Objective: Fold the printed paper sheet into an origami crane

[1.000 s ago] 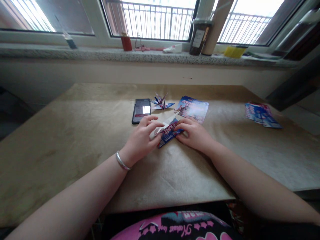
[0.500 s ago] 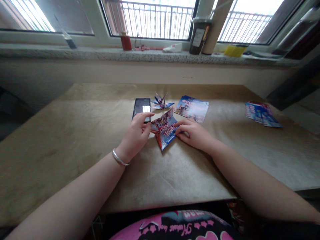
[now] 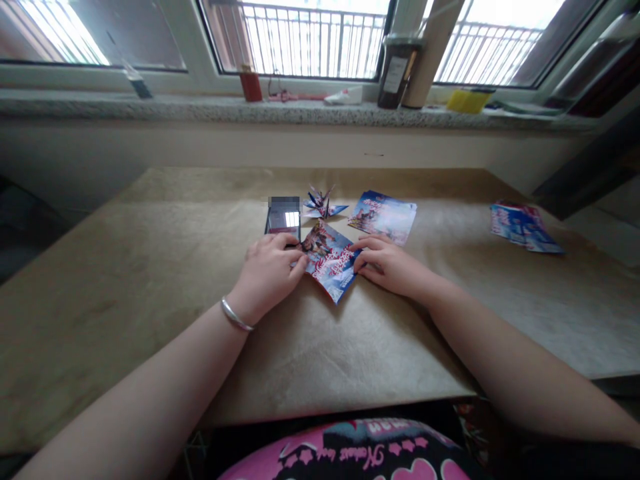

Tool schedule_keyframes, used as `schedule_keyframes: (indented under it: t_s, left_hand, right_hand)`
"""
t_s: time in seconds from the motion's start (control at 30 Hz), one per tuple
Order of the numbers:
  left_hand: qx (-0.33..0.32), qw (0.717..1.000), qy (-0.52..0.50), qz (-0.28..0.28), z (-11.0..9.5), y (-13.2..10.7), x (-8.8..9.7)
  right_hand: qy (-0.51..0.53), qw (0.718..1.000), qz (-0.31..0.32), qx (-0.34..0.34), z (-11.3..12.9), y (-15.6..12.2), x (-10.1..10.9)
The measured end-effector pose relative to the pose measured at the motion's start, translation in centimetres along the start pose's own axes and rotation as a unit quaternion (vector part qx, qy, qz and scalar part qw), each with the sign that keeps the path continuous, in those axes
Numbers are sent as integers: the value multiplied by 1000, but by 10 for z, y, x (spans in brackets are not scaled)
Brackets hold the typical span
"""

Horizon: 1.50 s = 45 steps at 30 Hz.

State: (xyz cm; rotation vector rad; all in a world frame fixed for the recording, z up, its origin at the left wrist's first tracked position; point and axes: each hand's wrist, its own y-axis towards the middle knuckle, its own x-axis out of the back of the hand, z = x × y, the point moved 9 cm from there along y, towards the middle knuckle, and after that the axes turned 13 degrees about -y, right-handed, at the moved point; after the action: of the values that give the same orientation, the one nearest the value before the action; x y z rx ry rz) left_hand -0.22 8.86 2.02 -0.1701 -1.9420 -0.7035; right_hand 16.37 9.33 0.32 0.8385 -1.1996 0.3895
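A square of printed paper (image 3: 330,263), blue, white and red with creases across it, lies turned like a diamond on the table in front of me. My left hand (image 3: 273,267), with a silver bangle at the wrist, pinches its left corner. At the right corner, my right hand (image 3: 387,263) grips the edge between thumb and fingers. Just beyond the left hand is a dark phone (image 3: 284,217), its near end partly covered by the fingers. A folded paper crane (image 3: 324,203) in similar print sits behind the sheet.
A stack of printed sheets (image 3: 385,212) lies behind my right hand. Farther right is another pile of printed papers (image 3: 525,228). Along the back, the stone windowsill (image 3: 200,110) holds a red container (image 3: 251,85), a dark jar (image 3: 395,73) and a yellow item (image 3: 468,101).
The paper has gone from partly folded, with raised points, to a flatter, more open diamond. My left hand has shifted slightly down and its fingers have lowered onto the corner.
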Motion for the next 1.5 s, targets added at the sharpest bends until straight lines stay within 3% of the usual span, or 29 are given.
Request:
schedule_keyframes:
  t_s: [0.23, 0.6, 0.9, 1.5]
  left_hand:
    - [-81, 996, 11, -19, -30, -4, 9]
    - [-220, 964, -103, 105, -62, -13, -11]
    - [-191, 966, -79, 157, -57, -16, -25]
    - [-161, 969, -80, 167, -52, -16, -31]
  right_hand:
    - [12, 1000, -6, -4, 3, 3, 4]
    - [10, 1000, -20, -15, 3, 2, 7]
    - [19, 998, -45, -37, 6, 5, 6]
    - [27, 998, -48, -27, -2, 6, 0]
